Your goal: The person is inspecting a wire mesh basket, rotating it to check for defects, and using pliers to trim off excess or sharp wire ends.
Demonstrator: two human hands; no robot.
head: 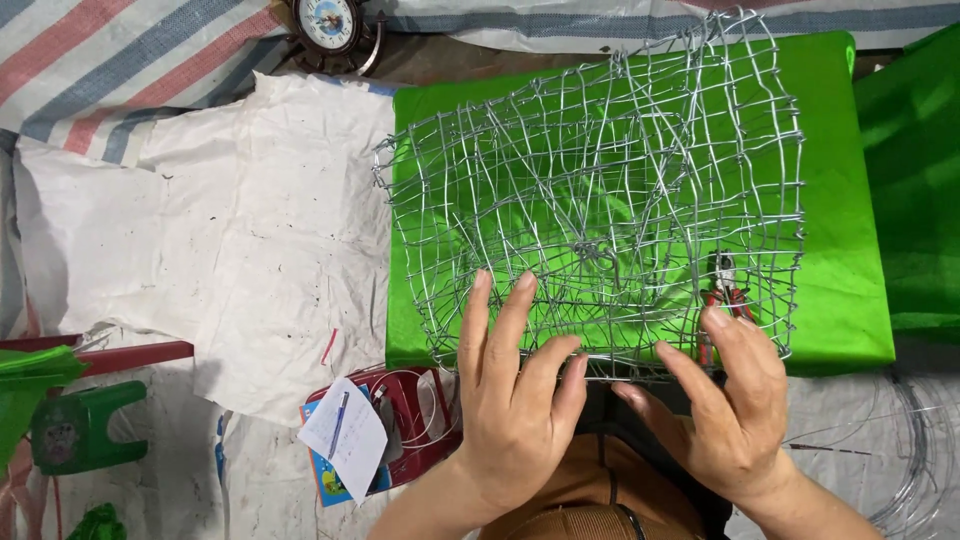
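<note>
On the green-covered surface [840,300] right in front of me sits the wire mesh cage [600,190], open side facing up, near rim at my fingertips. My left hand [515,390] lies flat on that near rim, fingers spread and pressing the mesh, nothing closed in it. My right hand [725,395] is half curled at the rim's right part, thumb and fingers pinching at the bottom edge wire; grip is loose, not a full fist. My read: edge-forming step, squaring or tying off the near rim. Next move probably calls for steadying with the left hand and bending or twisting the loose wire end tight, likely with the red-handled pliers [722,285], which lie under the mesh near the right corner. Mesh looks uneven, so ends could snag skin. Around it: white woven sacking [230,230] on the floor to the left, striped tarp [110,70] beyond, a small round clock [328,22] at the top, a red box [420,420] with papers near my left wrist, a green plastic stool [80,425] far left, coiled wire [915,460] at lower right.
</note>
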